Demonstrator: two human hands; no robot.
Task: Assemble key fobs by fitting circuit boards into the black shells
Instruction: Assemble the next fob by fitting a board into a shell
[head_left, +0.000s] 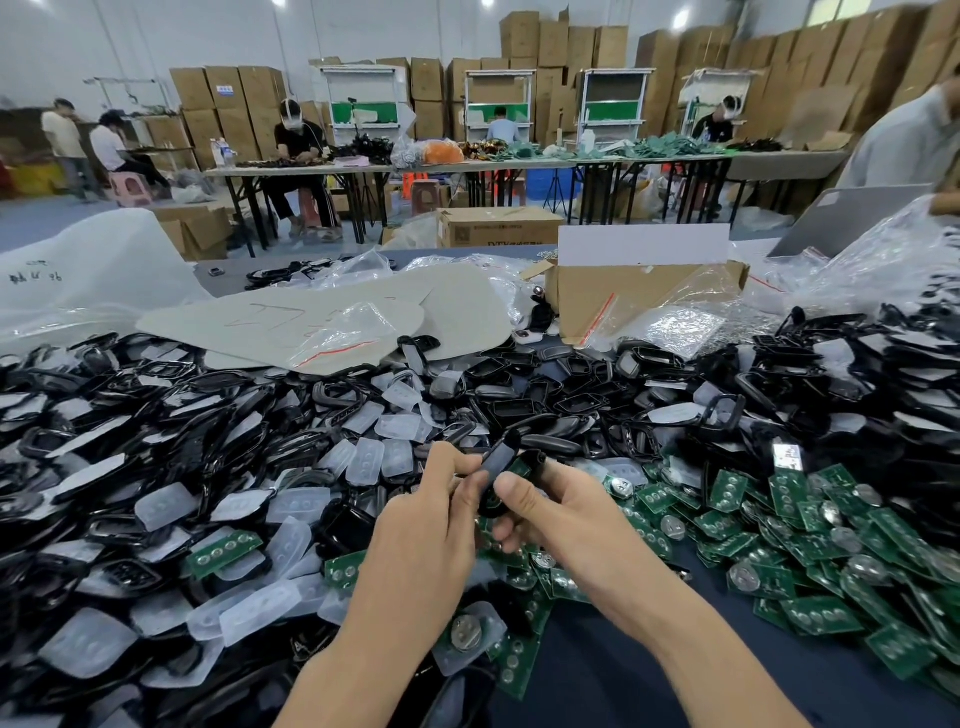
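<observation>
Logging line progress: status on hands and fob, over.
Left hand, right hand both grip one black shell. Board seating hidden. Loose shells, green boards piled around, nothing blocking.

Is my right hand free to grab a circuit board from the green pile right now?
Probably not yet: the right hand grips the black shell with the left hand. The circuit boards lie uncovered beside it.

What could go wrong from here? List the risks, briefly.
1. The black plastic shell pinched between left hand and right hand could slip and vanish among the loose black shells below.
2. Green circuit boards lie mixed with translucent rubber pads; a wrong part might get grabbed.
</observation>
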